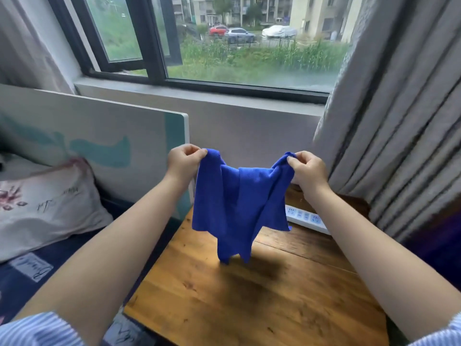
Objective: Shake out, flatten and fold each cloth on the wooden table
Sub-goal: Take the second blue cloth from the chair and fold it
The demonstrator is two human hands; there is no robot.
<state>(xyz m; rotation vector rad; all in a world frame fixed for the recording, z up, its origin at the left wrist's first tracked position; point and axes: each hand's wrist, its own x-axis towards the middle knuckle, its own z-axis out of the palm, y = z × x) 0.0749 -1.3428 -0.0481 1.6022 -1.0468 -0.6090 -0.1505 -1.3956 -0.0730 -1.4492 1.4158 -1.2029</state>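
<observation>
Sleeves: blue-and-white striped sleeves (37,328) sit pushed up at the bottom corners of the view, leaving both forearms bare.
Wooden table: the wooden table (249,303) lies below the arms, its planks knotted and its middle darkened by a shadow under the cloth.
Blue cloth: 1 blue cloth (237,206) hangs in the air above the table, held up by its 2 upper corners; it sags between them, creased into vertical folds, with its lowest points dangling just above the tabletop. Whether those points touch the wood cannot be told.
Left hand: the left hand (183,162) pinches the cloth's upper left corner between thumb and curled fingers.
Right hand: the right hand (308,168) pinches the bunched upper right corner the same way, fingers closed on the fabric.
Power strip: a white power strip (306,219) lies on the table's far right part, behind the cloth and partly hidden by it.
Pillow: a pale pillow (47,208) with a floral print lies to the left, on dark bedding (22,278).
Headboard: a white and teal panel (99,136) stands behind the pillow, beside the table.
Curtain: a grey curtain (389,136) hangs in folds at the right.
Window: a dark-framed window (159,71) above a grey sill shows greenery, parked cars and apartment buildings.
</observation>
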